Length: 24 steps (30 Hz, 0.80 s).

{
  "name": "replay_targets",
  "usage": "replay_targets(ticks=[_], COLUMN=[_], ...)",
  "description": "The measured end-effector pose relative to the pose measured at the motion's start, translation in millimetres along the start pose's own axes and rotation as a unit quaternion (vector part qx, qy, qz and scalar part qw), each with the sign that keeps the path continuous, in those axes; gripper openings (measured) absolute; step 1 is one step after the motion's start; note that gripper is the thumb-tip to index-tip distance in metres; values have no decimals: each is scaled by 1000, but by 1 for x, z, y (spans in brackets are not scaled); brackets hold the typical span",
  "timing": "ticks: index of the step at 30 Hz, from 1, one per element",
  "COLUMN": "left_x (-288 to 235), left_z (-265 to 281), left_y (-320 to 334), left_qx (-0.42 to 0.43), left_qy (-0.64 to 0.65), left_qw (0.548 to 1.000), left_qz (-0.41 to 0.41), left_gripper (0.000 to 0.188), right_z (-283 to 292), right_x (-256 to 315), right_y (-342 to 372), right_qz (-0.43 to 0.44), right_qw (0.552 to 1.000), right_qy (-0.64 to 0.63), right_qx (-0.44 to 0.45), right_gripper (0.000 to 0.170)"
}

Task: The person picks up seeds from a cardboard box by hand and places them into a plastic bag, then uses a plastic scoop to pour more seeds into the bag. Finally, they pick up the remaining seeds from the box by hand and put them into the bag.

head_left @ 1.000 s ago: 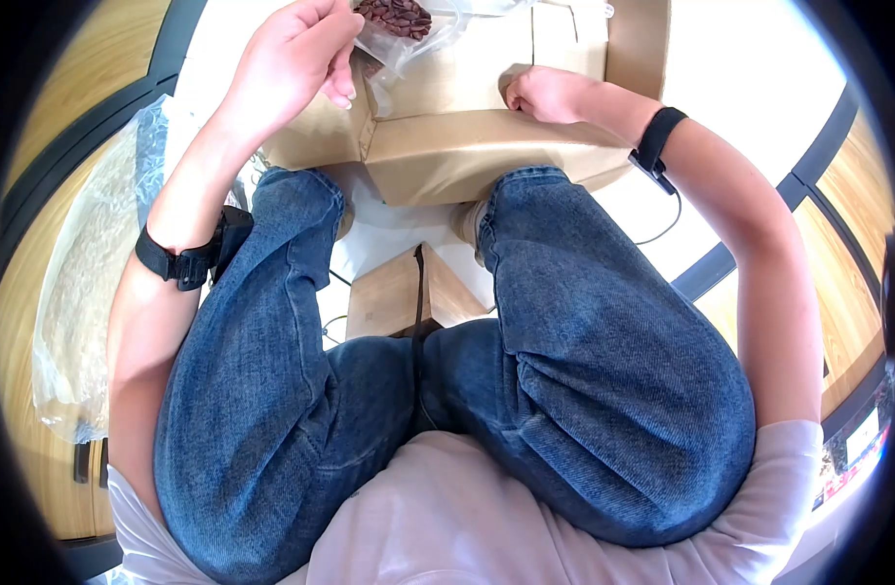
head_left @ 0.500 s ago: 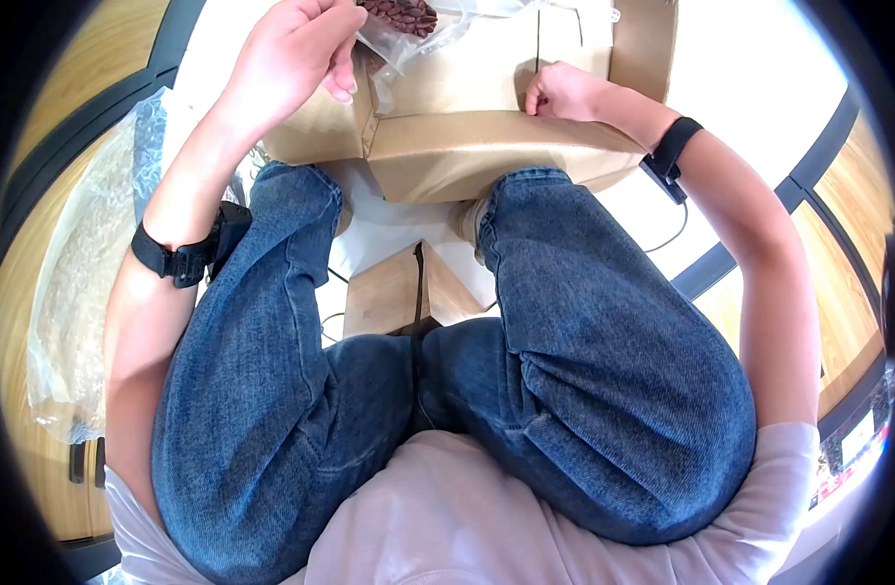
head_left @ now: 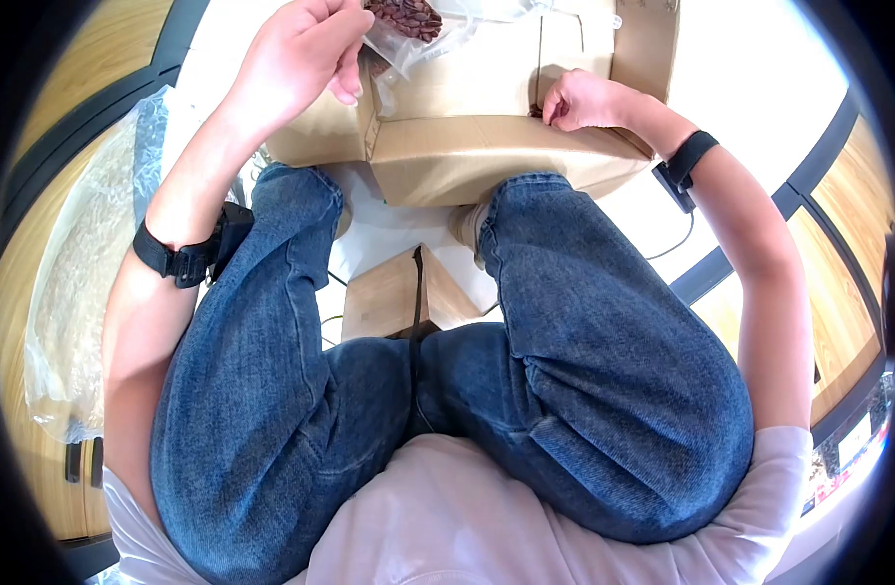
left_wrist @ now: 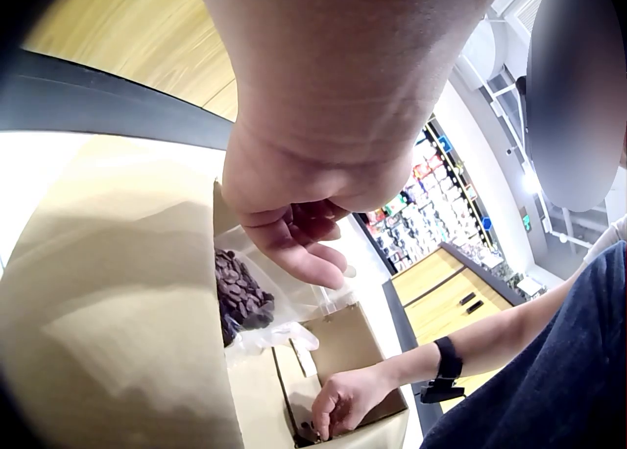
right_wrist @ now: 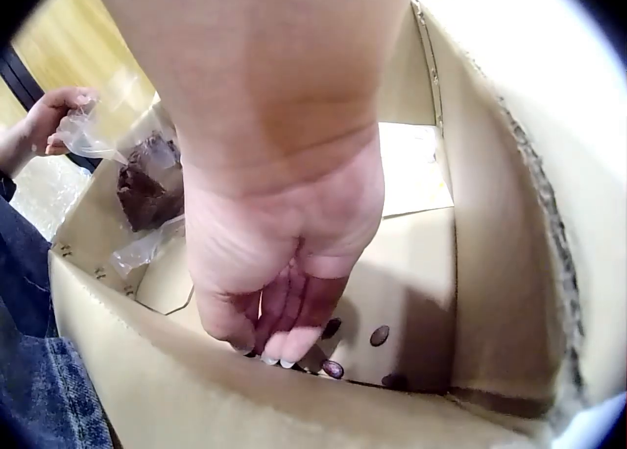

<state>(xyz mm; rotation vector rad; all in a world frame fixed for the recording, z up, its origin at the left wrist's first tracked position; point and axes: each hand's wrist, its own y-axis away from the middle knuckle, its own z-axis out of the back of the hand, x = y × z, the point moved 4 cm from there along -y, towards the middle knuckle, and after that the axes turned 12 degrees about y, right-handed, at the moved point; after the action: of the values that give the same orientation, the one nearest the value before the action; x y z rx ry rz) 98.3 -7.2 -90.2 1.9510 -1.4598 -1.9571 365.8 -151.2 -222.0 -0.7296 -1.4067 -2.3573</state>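
Observation:
My left hand (head_left: 301,54) pinches the edge of a clear plastic bag (right_wrist: 86,131) at the left side of an open cardboard box (head_left: 506,161). Flat dark red-brown seeds (left_wrist: 243,290) fill the lower part of this bag, which hangs inside the box. My right hand (head_left: 579,100) reaches down into the near right part of the box. Its fingers are curled, with fingertips at the box floor and a dark seed showing between them in the head view. Several loose seeds (right_wrist: 380,335) lie beside those fingertips, along the near wall.
The near flap of the box folds toward my knees (head_left: 535,195). A white paper (right_wrist: 416,165) lies at the box's far side. Clear plastic wrap (head_left: 87,283) lies to my left, and a small brown box (head_left: 381,297) stands between my legs.
My right hand has slid to the right along the near wall inside the box, and dark seeds now show at its fingertips. The left hand and bag have shifted only slightly.

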Motion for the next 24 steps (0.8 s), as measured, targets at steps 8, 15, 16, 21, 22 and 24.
replay_targets(ticks=[8, 15, 16, 21, 22, 24], left_x=[1, 3, 3, 7, 7, 6], left_z=[1, 3, 2, 6, 6, 8], left_y=[-1, 0, 0, -5, -6, -6], left_qx=[-6, 7, 9, 22, 23, 1], left_qy=[-24, 3, 3, -46, -46, -49], left_qw=[1000, 1000, 1000, 998, 998, 998], left_qz=[-5, -9, -9, -28, -28, -26], left_gripper=[19, 18, 18, 21, 21, 20], right_z=[-4, 64, 82, 124, 127, 126], right_x=[-10, 20, 44, 155, 166, 162], right_y=[-3, 16, 20, 34, 33, 32], right_qz=[-39, 81, 152, 170, 139, 107], right_qw=[998, 927, 920, 899, 906, 911], right_qy=[-31, -361, -356, -394, -385, -377], right_qx=[24, -55, -61, -82, -108, -132], right_gripper=[18, 19, 19, 7, 8, 10])
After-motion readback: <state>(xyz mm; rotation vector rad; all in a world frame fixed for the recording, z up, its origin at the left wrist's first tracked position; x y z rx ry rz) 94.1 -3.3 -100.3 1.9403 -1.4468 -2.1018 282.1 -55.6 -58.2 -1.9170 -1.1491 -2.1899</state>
